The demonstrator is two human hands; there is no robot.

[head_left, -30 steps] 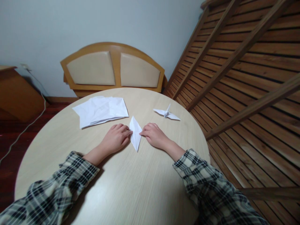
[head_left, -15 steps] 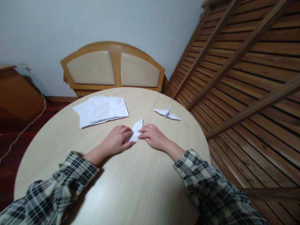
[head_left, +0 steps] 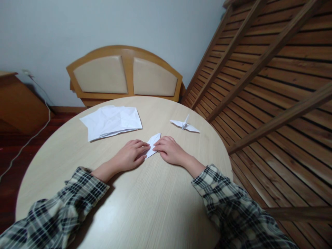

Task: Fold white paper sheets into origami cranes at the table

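Note:
A small piece of folded white paper (head_left: 153, 140) lies on the table between my hands, its pointed tip aimed away from me and slightly right. My left hand (head_left: 131, 155) holds its left side, fingers bent over the edge and thumb at the near side. On the right edge, my right hand (head_left: 169, 149) presses with its fingertips and thumb close together. Part of the paper is hidden under the fingers of both hands. Beyond my right hand stands a finished white paper crane (head_left: 184, 126) with its wings spread.
A stack of creased white paper sheets (head_left: 111, 121) lies at the back left of the round wooden table (head_left: 145, 207). Behind the table is a padded headboard (head_left: 131, 72). A slatted wooden panel (head_left: 272, 86) rises along the right, and a white cable (head_left: 31, 140) runs down at the left.
The folded paper has turned slightly, its tip shifting right, and looks narrower. My left thumb has drawn back a little to the left. My right hand has hardly moved.

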